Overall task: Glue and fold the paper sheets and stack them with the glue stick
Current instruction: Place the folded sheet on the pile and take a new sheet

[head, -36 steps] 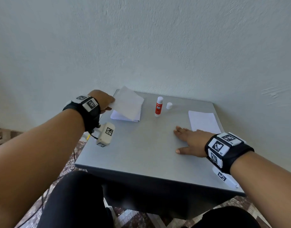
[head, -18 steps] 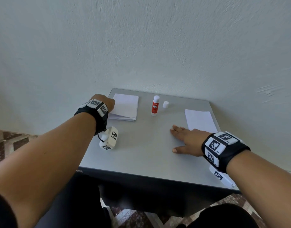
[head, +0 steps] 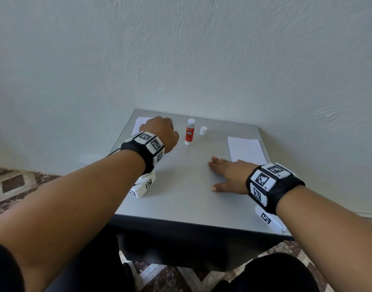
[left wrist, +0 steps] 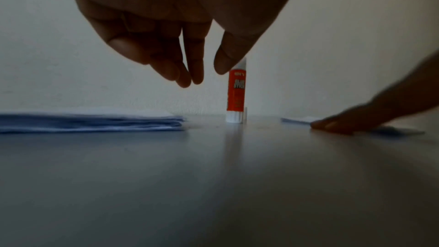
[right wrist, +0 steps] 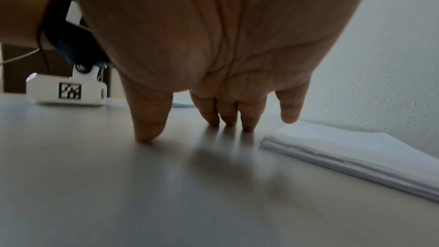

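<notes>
In the head view we see a grey table [head: 181,199] set against a pale wall [head: 181,49]. Our left hand [head: 161,133] hangs in the upper left part of the tabletop, over the folded stack of paper [head: 140,123], of which only a far corner shows past the knuckles. Just to the right of that hand the glue stick [head: 189,134] stands upright, uncapped, with its white cap [head: 203,130] apart beside it. Our right hand [head: 229,175] lies flat at centre right, fingers spread on the bare table, next to the sheets of paper [head: 246,151] by the right edge. Both wrists wear black bands with printed markers.

In the left wrist view our left hand [left wrist: 180,31] fills the top of the frame, fingers [left wrist: 187,74] hanging down loose and relaxed, gripping nothing. The glue stick [left wrist: 236,93] stands behind them at centre; we cannot tell whether the thumb touches it. The folded stack [left wrist: 95,122] lies at left, and our right hand [left wrist: 351,121] rests at far right.

In the right wrist view our right hand [right wrist: 213,44] fills the top, straightened fingertips [right wrist: 228,117] pressing the table [right wrist: 166,194]. The sheets [right wrist: 356,153] lie just beside them at lower right.
</notes>
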